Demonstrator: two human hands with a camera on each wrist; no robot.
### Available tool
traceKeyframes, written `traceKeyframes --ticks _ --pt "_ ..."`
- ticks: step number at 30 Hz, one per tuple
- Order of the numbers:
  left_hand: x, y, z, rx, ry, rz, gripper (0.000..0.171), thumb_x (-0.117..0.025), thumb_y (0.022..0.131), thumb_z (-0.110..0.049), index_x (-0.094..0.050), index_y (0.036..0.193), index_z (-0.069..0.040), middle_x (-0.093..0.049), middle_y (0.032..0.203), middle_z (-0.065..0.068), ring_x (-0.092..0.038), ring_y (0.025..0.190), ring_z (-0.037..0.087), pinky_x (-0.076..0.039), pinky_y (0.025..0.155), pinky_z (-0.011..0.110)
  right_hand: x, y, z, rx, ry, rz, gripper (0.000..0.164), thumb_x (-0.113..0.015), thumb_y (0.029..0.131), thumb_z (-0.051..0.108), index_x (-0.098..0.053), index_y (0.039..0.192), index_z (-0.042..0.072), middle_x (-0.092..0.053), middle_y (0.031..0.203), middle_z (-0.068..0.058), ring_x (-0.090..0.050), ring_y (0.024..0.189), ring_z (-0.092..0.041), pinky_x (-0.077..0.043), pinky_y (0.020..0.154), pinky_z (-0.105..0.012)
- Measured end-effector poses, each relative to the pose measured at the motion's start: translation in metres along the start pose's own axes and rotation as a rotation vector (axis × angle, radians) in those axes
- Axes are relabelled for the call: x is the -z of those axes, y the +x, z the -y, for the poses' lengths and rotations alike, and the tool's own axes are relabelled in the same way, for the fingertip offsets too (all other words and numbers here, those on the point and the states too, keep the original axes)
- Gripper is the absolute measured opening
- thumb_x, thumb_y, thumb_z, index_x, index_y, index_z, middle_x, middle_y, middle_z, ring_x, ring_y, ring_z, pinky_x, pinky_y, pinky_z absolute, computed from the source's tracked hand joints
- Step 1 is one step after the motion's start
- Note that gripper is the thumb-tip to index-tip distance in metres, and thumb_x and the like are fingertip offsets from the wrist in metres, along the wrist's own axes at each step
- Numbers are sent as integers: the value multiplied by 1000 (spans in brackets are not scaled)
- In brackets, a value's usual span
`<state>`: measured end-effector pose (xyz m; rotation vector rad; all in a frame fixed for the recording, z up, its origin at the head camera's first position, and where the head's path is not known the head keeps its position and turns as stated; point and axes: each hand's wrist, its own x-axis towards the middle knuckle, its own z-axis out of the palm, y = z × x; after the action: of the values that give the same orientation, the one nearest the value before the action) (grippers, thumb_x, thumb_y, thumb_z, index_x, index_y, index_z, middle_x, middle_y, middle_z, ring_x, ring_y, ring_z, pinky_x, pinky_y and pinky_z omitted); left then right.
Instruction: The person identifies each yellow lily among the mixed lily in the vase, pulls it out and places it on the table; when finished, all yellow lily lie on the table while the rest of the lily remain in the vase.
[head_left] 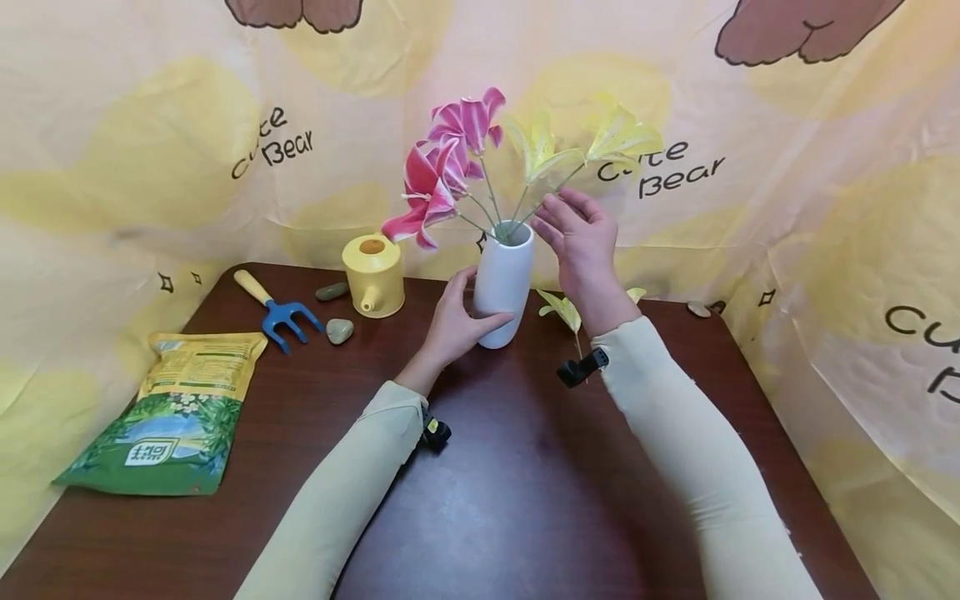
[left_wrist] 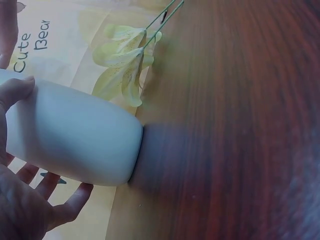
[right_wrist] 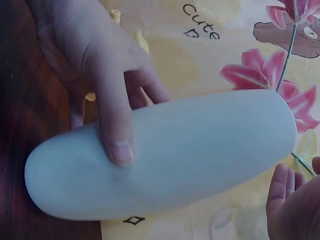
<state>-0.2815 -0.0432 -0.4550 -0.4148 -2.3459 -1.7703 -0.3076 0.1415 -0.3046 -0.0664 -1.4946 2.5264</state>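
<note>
Gripping the white vase [head_left: 504, 287] around its lower body, the left hand [head_left: 455, 321] is placing its thumb across the front, fingers wrapping the side. The right hand [head_left: 585, 242] is positioning its fingertips at a yellow lily's [head_left: 621, 137] stem above the rim; whether they are pinching it, the views are not showing clearly. The vase is standing on the brown table [head_left: 465, 517], holding pink lilies [head_left: 427, 196] on the left and yellow blooms on the right. Further yellow lilies [head_left: 566, 310] are lying beside it, below the right hand. To the left, a yellow watering can [head_left: 375, 283], two stones [head_left: 340, 331] and a blue garden fork [head_left: 288, 315] are resting near a green-and-yellow bag [head_left: 187, 417]. Printed fabric [head_left: 187, 150] is hanging behind.
</note>
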Motion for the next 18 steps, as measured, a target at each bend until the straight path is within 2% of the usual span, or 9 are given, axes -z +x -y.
traceKeyframes --ticks 5,11,18 --pt "-1 0 1 0 6 1 95 -99 86 -37 -48 163 -14 -59 156 12 -57 143 33 -50 123 60 -4 1 -4 1 -23 -22 27 -80 102 2 -68 125 8 -71 106 -4 -78 87 -18 -69 83 -28" --pt "-2 0 2 1 8 1 96 -99 86 -38 -48 163 -16 -58 157 11 -57 144 33 -50 123 60 -7 2 -7 23 -37 -46 26 -78 101 0 -69 123 11 -72 99 -4 -77 82 -17 -69 79 -27" --pt "-1 0 2 5 8 2 95 -98 86 -38 -47 163 -16 -57 157 11 -56 145 32 -49 124 61 -8 1 -6 81 -41 -67 45 -78 101 -2 -62 143 0 -71 99 -5 -75 81 -16 -69 75 -28"
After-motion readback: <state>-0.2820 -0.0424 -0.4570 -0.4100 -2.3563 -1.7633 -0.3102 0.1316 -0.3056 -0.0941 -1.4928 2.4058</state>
